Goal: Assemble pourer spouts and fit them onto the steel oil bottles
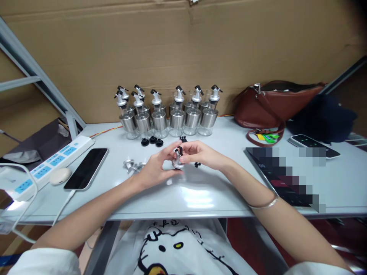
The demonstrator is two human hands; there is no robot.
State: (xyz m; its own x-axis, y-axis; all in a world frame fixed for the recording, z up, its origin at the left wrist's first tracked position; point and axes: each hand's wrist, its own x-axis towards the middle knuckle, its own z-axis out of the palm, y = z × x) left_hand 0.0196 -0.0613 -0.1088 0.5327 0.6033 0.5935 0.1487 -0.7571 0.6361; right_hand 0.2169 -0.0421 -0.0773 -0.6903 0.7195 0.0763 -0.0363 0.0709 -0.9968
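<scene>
My left hand [155, 168] is closed around a silver bottle pourer [177, 163], thumb below and fingers above, a little over the table. My right hand [202, 154] pinches the black lever [180, 150] at the pourer's top; whether the lever is fixed to it, I cannot tell. Close to my left wrist lie several loose silver spout pieces [132, 167], partly covered by the hand. Black ribbed stoppers [152, 140] rest beyond my hands. Small black pieces [183, 138] sit behind my fingers, and more small black pieces [197, 164] lie under my right hand.
Several glass-and-steel bottles [177, 121], the front ones topped with pourers, line the cardboard wall [183, 49]. On the left are a phone [86, 168], a power strip [54, 164] and a round beige case [60, 176]. A brown bag [275, 103] and a tablet [275, 172] occupy the right.
</scene>
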